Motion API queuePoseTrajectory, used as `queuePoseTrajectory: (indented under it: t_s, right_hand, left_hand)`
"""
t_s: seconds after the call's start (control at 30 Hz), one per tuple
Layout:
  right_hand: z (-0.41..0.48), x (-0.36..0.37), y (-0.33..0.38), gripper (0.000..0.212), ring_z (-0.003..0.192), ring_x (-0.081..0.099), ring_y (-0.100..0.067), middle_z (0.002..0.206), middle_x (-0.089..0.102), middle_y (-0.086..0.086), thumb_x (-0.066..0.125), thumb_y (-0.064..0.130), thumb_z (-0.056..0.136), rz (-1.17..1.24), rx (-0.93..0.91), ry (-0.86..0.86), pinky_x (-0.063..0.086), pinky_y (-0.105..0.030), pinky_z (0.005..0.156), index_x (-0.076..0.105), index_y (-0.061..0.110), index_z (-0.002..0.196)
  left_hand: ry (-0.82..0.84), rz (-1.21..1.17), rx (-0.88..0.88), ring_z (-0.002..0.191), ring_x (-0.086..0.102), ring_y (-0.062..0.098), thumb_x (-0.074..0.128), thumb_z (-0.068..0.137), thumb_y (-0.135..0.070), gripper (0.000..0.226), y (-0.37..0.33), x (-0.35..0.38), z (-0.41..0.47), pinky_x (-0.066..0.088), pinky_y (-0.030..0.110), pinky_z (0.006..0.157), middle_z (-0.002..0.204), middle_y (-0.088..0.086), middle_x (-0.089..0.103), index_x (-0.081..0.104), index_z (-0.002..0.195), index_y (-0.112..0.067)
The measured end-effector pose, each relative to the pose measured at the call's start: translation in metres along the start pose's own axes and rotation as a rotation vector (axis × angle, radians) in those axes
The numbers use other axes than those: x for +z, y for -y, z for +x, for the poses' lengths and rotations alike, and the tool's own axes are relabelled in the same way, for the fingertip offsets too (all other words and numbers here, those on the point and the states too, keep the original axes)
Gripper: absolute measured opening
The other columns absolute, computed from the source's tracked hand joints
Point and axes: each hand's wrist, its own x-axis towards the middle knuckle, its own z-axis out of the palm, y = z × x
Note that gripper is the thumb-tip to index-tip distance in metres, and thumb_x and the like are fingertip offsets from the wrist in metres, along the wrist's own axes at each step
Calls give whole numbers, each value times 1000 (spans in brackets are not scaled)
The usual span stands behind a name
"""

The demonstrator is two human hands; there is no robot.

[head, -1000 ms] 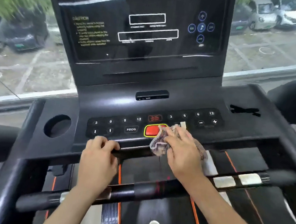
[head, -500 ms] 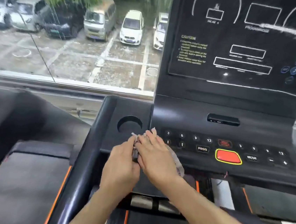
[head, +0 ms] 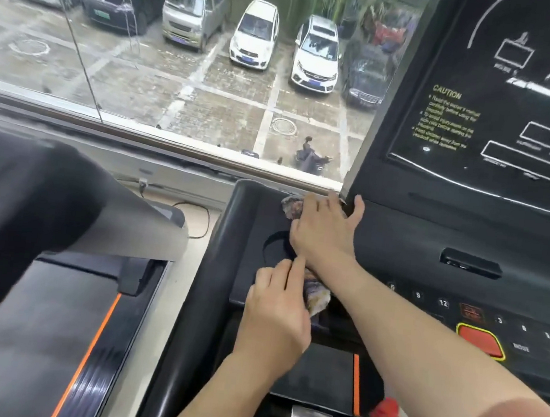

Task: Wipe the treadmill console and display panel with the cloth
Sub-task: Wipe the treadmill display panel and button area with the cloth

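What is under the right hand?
The cloth: its ends show beyond the fingers and by the wrist. Its middle and part of the cup holder are covered.

Daylight thru window (head: 180,62), slight motion blur, wide-angle edge warp

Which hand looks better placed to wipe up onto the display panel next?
Probably the right hand: it presses the cloth right at the lower left corner of the display panel. The left hand sits lower, near the cup holder, beside the cloth's trailing end.
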Motion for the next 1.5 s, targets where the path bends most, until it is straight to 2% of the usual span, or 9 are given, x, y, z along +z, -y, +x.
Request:
queuePoseTrajectory:
  t_s: [0.3,0.4,0.5,0.63,1.0,1.13,1.33,1.43,1.5]
  right_hand:
    - [-89,-4,-7,57,125,51,-24,125,62,-5,22,31,84,81,-125,-54,21,-47,103,60,9,119]
    - [-101,-3,-15,55,128,52,-22,131,61,-5,28,35,87,100,-168,-49,24,-45,99,63,9,120]
    - [-76,-7,-17,58,142,28,-16,151,39,0,26,40,92,166,-173,3,16,-45,107,42,14,142]
    - [-42,-2,-12,49,138,24,-13,145,36,3,38,34,91,200,-88,-14,14,-47,105,36,18,137]
    - [-160,17,-34,49,140,29,-8,143,47,12,58,22,92,394,-323,-156,31,-46,109,46,21,140]
    - [-182,21,-107,83,146,17,-10,159,20,17,63,12,86,431,-295,-94,16,-45,117,18,27,154]
    - [-194,35,-190,54,148,16,-20,160,23,0,39,15,99,410,67,-98,9,-38,119,27,15,152]
    - [-199,28,-146,55,149,10,-22,163,12,4,38,13,98,476,-52,-102,10,-38,120,25,18,151]
    - [-209,35,-116,51,144,25,-25,158,26,-2,40,13,97,594,-184,5,30,-38,112,35,20,147]
  left_hand:
    - [-119,-216,11,75,38,17,39,73,-13,13,-9,-11,-2,41,35,65,82,-11,42,40,81,-23]
    - [-77,-188,-22,84,44,18,41,77,-19,19,-9,-9,-3,43,37,74,92,-9,53,52,93,-20]
    - [-44,-153,-24,94,50,24,31,71,-26,56,-6,-6,0,45,43,85,109,-1,59,56,120,-13]
    - [26,-110,-120,108,44,24,34,68,-20,82,-13,-13,3,40,40,97,125,0,53,30,149,-17]
    - [0,-90,-176,108,57,22,43,72,-24,63,-41,-5,-31,49,38,92,111,-2,65,48,135,-21]
    - [63,-55,-104,116,50,22,54,67,-8,73,-85,7,-57,40,30,98,124,2,55,44,138,-15]
    - [255,90,-116,141,27,22,53,82,-3,70,-115,21,-68,19,22,110,153,7,34,31,148,-10]
    - [266,14,-163,129,43,24,52,79,-2,67,-134,17,-80,33,26,102,141,2,48,39,142,-17]
    - [224,-143,-312,118,53,23,53,83,-7,61,-143,13,-90,41,29,99,132,-1,56,41,140,-26]
